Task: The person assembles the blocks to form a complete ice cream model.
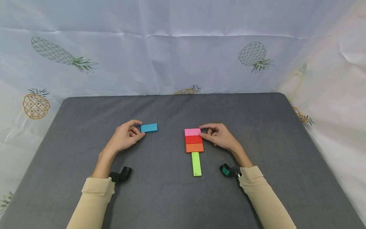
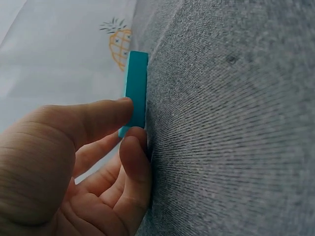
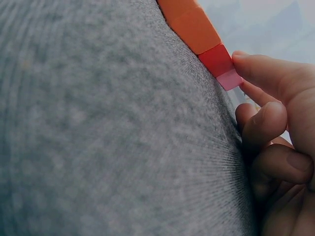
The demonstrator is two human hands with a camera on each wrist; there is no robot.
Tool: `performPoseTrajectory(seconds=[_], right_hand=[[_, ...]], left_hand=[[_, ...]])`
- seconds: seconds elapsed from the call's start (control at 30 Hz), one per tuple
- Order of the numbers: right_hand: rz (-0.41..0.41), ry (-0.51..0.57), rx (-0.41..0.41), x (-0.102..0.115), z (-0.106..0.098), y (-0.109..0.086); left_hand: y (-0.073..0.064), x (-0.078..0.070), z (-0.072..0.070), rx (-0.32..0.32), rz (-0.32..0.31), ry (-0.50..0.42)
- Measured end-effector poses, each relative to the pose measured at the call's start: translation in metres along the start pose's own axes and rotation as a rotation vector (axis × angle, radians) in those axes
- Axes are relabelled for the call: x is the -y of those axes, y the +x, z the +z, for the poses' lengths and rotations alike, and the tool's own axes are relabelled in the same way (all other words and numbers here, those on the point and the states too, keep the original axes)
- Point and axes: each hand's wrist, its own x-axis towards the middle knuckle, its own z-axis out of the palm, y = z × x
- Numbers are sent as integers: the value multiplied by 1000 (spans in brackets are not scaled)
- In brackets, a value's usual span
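On the grey-covered table lies a blue rectangular block (image 1: 149,128), its left end pinched between the thumb and index finger of my left hand (image 1: 125,136). The left wrist view shows the same block (image 2: 136,88) with the thumb against its near side. To the right, a pink block (image 1: 192,132), a red block (image 1: 193,140) and an orange block (image 1: 194,148) lie edge to edge. A light green block (image 1: 196,163) extends lengthwise below the orange one. My right hand (image 1: 221,136) pinches the right end of the pink block, its thumb (image 3: 256,69) also by the red block's end.
The dark grey cloth (image 1: 168,197) covers the table. A white curtain with pineapple prints (image 1: 160,63) hangs behind the far edge and down the sides. Each wrist wears a black camera mount, one on the left (image 1: 121,175) and one on the right (image 1: 230,170).
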Motion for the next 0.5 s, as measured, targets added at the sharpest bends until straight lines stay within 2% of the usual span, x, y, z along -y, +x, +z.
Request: performPoseTrajectory(seconds=[0.3,0.5], right_hand=[[10,1,-5,0,0,-1],[15,2,-1,2,0,0]], left_hand=[[6,-4,-1,54,2,28],[8,-5,-2,68,8,42]])
